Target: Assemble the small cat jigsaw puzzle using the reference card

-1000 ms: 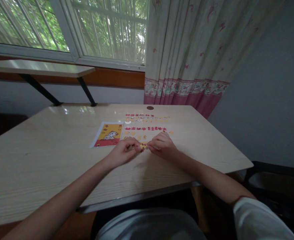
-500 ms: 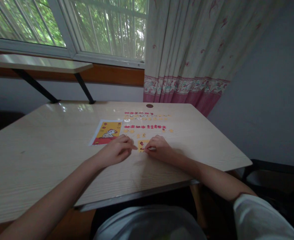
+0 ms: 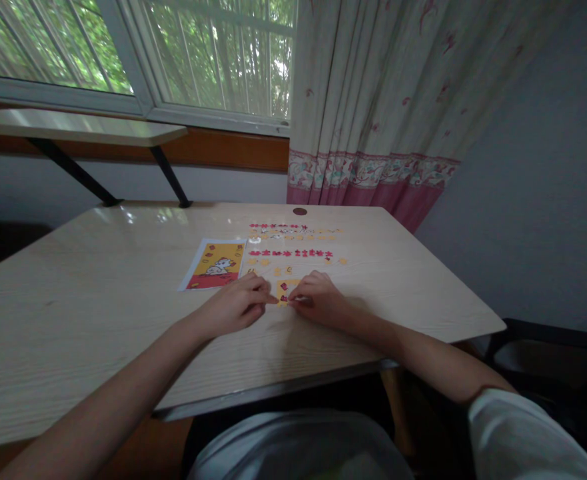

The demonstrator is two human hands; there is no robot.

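Note:
A small joined patch of yellow jigsaw puzzle [image 3: 282, 289] with dark red marks lies on the table between my hands. At its lower left edge, the outstretched index finger of my left hand [image 3: 246, 301] touches it; the other fingers are loosely curled and hold nothing. From the right, my right hand [image 3: 319, 298] pinches a puzzle piece at the patch's lower edge, and the fingers mostly hide that piece. Left of the patch lies a printed picture [image 3: 216, 265] of a white duck on yellow and red, partly behind my left hand.
Beyond my hands, red puzzle pieces [image 3: 290, 253] form a row, with more rows of red, white and yellow pieces [image 3: 293, 237] farther back. A round cable hole cover [image 3: 300, 211] sits near the table's far edge. A raised shelf [image 3: 78, 128] stands at the back left.
My left index fingertip has moved slightly right and down onto the patch's edge. The dark red mark by my right fingertips shows more fully. My right hand has barely moved.

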